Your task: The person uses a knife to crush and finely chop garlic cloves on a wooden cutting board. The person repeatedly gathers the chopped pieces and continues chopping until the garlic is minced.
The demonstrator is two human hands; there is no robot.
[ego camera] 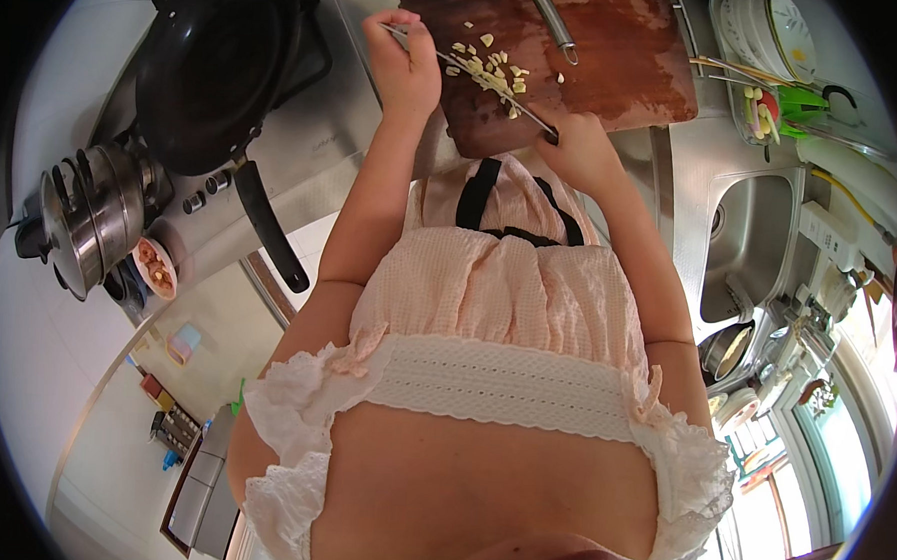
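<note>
My right hand (pixel 579 148) grips the handle of a kitchen knife (pixel 494 89), over the near edge of a dark wooden cutting board (pixel 624 47). At the far end of the blade, my left hand (pixel 407 68) pinches the tip between thumb and fingers. The knife is seen nearly edge-on and slants across the left part of the board. Chopped pale pieces, apparently garlic (pixel 496 59), lie on both sides of the blade. A utensil's steel handle (pixel 554 20) with a hanging loop rests farther back; its other end is out of view.
A black frying pan (pixel 214 67) sits on the stove at left, its handle jutting towards me. Stacked steel pots (pixel 91 215) and a dish of food pieces (pixel 155 267) stand beyond. At right are a steel sink (pixel 746 252), bowls (pixel 789 32) and a container holding chopped vegetables (pixel 760 117).
</note>
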